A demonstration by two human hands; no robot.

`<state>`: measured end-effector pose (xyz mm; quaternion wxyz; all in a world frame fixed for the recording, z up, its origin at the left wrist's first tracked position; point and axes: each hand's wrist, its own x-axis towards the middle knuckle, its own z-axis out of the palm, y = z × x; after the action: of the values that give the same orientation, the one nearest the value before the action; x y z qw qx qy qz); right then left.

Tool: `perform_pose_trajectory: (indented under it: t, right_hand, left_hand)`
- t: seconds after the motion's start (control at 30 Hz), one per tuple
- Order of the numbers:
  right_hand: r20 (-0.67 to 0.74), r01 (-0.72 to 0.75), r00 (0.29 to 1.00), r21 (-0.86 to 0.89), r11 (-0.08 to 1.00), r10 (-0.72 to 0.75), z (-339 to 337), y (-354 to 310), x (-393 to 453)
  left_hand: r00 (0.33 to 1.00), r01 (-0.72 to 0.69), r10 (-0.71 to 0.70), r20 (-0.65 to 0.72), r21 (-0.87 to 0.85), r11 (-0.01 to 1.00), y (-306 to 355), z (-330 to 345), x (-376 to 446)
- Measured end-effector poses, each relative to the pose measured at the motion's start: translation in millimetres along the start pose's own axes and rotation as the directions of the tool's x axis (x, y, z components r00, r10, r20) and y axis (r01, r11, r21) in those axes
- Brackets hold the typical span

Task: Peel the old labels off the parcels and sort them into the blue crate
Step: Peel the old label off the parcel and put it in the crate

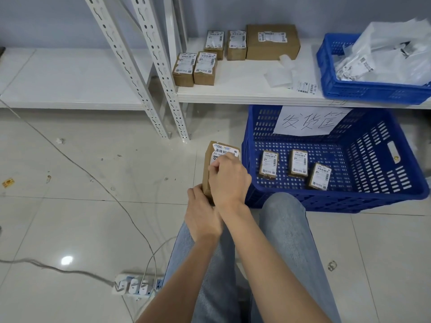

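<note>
Parcel [208, 169] in hand: I see a small brown cardboard box held upright above the floor, just left of the big blue crate [382, 192]. My left hand [202, 216] wraps its grip around the box's lower end. My right hand [228, 177] sits across the front face, with its fingers [213, 169] curled and pinching the white label [224, 151] stuck near the top of the box. I cannot tell whether the label's edge has lifted; the fingers cover that part.

Inside the crate, 3 small labelled boxes [299, 163] lie face up on the perforated bottom, side by side and a little apart. A white paper sign [310, 121] with handwritten characters hangs over the crate's far wall.

On the white shelf [245, 89] above, 4 small labelled boxes [194, 68] stand in 2 rows, and a larger brown box [271, 41] sits just right of them. Loose white label sheets [281, 74] lie on the shelf between the boxes and a second blue crate [373, 87], which holds white plastic mailer bags [391, 54].

My knees in blue jeans [286, 231] fill the lower middle of the view. A white power strip [135, 285] lies on the tiled floor [70, 206] to the left, with grey cables [98, 183] trailing across the tiles.
</note>
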<state>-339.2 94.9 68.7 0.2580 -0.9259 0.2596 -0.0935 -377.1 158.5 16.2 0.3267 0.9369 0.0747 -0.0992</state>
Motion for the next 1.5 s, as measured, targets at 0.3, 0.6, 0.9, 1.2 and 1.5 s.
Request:
perform_pose_trajectory:
  t: [0.3, 0.6, 0.9, 1.2, 1.5]
  right_hand:
    - [0.131, -0.028, 0.991, -0.017, 0.999, 0.030, -0.6, -1.8, -2.4]
    - [0.114, -0.238, 0.971, 0.381, 0.893, 0.210, 2.0, 4.0, -2.6]
    - [0.080, -0.195, 0.980, 0.275, 0.941, 0.180, 6.2, 12.0, -0.1]
    - [0.054, -0.117, 0.993, 0.281, 0.952, 0.106, -5.0, 14.6, 5.1]
    - [0.122, -0.252, 0.968, 0.406, 0.879, 0.221, -2.0, -1.6, 8.8]
  left_hand:
    - [1.000, -0.020, 0.018, 0.018, 0.102, 0.995, -0.5, 1.5, 1.4]
    - [1.000, -0.002, 0.003, 0.018, -0.052, 0.999, 0.4, -3.1, -0.5]
    - [1.000, -0.008, 0.009, 0.005, -0.070, 0.998, -0.4, -1.6, -0.2]
    - [0.999, -0.030, 0.025, -0.041, -0.128, 0.991, -3.5, -3.8, 1.5]
    - [0.998, -0.058, 0.052, -0.047, -0.123, 0.991, -5.9, -5.0, -0.2]
